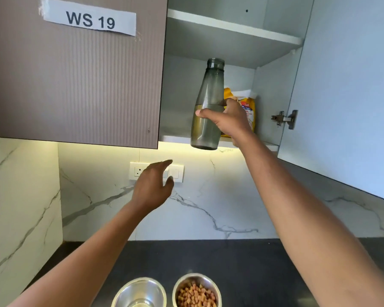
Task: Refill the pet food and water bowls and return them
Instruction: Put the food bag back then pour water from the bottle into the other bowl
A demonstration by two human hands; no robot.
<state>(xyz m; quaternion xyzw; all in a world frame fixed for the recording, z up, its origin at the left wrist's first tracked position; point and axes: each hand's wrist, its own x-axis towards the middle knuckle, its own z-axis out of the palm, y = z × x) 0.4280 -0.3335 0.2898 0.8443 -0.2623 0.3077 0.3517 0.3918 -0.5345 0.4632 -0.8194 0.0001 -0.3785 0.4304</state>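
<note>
- Being gripped by the right hand at the cabinet shelf, the uncapped water bottle could be tilted and spilled.
- The left hand is held open and empty; the kibble bowl on the counter could be soaked.

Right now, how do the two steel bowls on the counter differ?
The right bowl holds brown kibble; the left bowl shows only bare shiny metal, and whether it holds water I cannot tell. The left bowl's rim sits slightly lower in view than the right bowl's. Both are round steel bowls, upright, side by side on the dark counter.
</note>
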